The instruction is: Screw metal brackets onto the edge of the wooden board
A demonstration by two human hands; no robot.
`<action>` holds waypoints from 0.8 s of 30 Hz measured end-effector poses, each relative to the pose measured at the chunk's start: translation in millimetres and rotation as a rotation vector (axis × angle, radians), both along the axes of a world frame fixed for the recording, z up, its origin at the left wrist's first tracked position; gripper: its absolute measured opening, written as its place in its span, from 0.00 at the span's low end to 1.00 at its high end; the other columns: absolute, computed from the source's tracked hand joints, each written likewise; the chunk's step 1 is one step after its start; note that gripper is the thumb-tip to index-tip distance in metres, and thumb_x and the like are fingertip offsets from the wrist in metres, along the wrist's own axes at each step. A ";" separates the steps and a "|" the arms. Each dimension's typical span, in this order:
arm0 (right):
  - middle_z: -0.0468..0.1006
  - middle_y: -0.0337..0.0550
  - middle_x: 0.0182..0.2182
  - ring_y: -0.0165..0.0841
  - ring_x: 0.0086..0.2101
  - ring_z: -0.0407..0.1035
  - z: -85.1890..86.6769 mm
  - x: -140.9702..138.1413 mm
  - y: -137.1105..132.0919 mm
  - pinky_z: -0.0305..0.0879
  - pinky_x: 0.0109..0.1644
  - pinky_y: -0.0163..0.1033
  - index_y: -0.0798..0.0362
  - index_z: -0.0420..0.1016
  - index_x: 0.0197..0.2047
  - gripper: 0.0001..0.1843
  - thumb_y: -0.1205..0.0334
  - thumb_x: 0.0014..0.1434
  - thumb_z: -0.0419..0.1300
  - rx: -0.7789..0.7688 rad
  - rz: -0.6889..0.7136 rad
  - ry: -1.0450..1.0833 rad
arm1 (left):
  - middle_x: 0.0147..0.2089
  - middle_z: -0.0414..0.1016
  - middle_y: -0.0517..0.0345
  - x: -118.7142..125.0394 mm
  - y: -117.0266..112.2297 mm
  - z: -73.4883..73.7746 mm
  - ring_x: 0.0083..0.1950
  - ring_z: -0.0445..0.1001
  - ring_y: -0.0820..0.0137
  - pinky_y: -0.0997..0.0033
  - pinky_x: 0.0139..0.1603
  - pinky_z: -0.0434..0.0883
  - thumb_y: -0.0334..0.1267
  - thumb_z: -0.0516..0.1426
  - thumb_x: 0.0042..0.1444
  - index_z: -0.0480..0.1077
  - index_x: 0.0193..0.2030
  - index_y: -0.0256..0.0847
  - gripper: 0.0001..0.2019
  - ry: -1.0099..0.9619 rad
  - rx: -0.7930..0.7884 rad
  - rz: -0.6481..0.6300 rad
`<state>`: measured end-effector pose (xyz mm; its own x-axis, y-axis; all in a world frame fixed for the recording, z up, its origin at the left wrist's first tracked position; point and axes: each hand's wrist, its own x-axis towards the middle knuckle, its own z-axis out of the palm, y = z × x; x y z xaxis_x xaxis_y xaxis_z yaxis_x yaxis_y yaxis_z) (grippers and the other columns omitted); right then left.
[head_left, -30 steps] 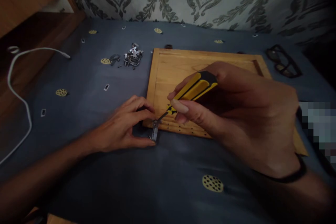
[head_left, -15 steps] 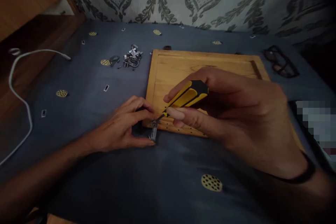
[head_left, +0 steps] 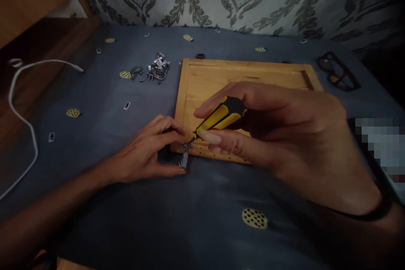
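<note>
My right hand (head_left: 284, 143) is closed round a yellow and black screwdriver (head_left: 218, 117), whose tip meets a small metal bracket (head_left: 184, 155) at the near left corner of a wooden board (head_left: 202, 80). My left hand (head_left: 147, 152) pinches that bracket between thumb and fingers, holding it against the board's edge. A row of small holes runs along the board's near edge. The board lies flat on a blue-grey cloth (head_left: 126, 211).
A pile of metal brackets and screws (head_left: 157, 68) lies left of the board's far corner. A white cable (head_left: 19, 105) curls over the wooden surface at left. Dark-framed glasses (head_left: 337, 72) lie at the far right. A patterned wall stands behind.
My right hand has slid a little left and turned with the screwdriver, so less of the shaft shows. My left hand and the bracket have stayed put.
</note>
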<state>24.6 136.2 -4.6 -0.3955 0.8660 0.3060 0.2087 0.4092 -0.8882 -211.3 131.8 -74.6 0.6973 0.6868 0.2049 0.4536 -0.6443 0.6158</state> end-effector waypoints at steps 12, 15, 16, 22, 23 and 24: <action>0.82 0.36 0.33 0.29 0.31 0.77 -0.5 -1.7 0.9 0.75 0.31 0.33 0.49 0.79 0.37 0.04 0.60 0.62 0.68 0.012 0.107 0.001 | 0.54 0.70 0.52 1.2 -0.6 0.8 0.55 0.69 0.60 0.59 0.54 0.71 0.46 0.66 0.59 0.71 0.54 0.44 0.19 -0.003 0.009 0.008; 0.80 0.37 0.30 0.31 0.31 0.76 -2.6 -4.6 -2.8 0.72 0.28 0.35 0.50 0.74 0.30 0.09 0.62 0.58 0.71 0.108 0.007 0.016 | 0.52 0.71 0.53 1.7 -0.9 1.5 0.53 0.70 0.62 0.60 0.52 0.72 0.46 0.66 0.60 0.72 0.52 0.45 0.17 -0.032 0.029 0.012; 0.80 0.37 0.30 0.31 0.30 0.75 -3.7 -6.2 -4.2 0.71 0.27 0.36 0.50 0.73 0.29 0.12 0.63 0.56 0.72 0.144 -0.060 0.022 | 0.52 0.71 0.53 1.5 -0.8 1.2 0.53 0.70 0.61 0.60 0.52 0.72 0.45 0.66 0.60 0.72 0.51 0.44 0.16 -0.035 0.029 0.010; 0.78 0.37 0.35 0.31 0.24 0.70 -8.8 -13.4 -9.1 0.69 0.22 0.41 0.43 0.70 0.29 0.13 0.56 0.58 0.71 0.239 -0.351 0.061 | 0.55 0.71 0.50 -4.2 0.0 -5.7 0.56 0.70 0.58 0.57 0.55 0.71 0.46 0.67 0.58 0.72 0.52 0.44 0.18 -0.018 0.004 0.007; 0.78 0.38 0.34 0.31 0.25 0.70 -8.9 -13.3 -8.8 0.68 0.22 0.41 0.43 0.70 0.30 0.13 0.56 0.59 0.70 0.250 -0.341 0.043 | 0.55 0.71 0.51 -4.6 0.0 -6.4 0.56 0.70 0.59 0.58 0.55 0.71 0.46 0.66 0.58 0.73 0.52 0.44 0.18 -0.018 0.006 0.008; 0.77 0.38 0.33 0.31 0.25 0.70 -8.7 -12.9 -8.2 0.68 0.23 0.41 0.44 0.70 0.30 0.13 0.57 0.59 0.71 0.255 -0.333 0.025 | 0.55 0.71 0.51 -4.6 0.0 -6.5 0.56 0.70 0.59 0.58 0.56 0.71 0.47 0.66 0.58 0.73 0.52 0.44 0.18 -0.018 0.008 0.010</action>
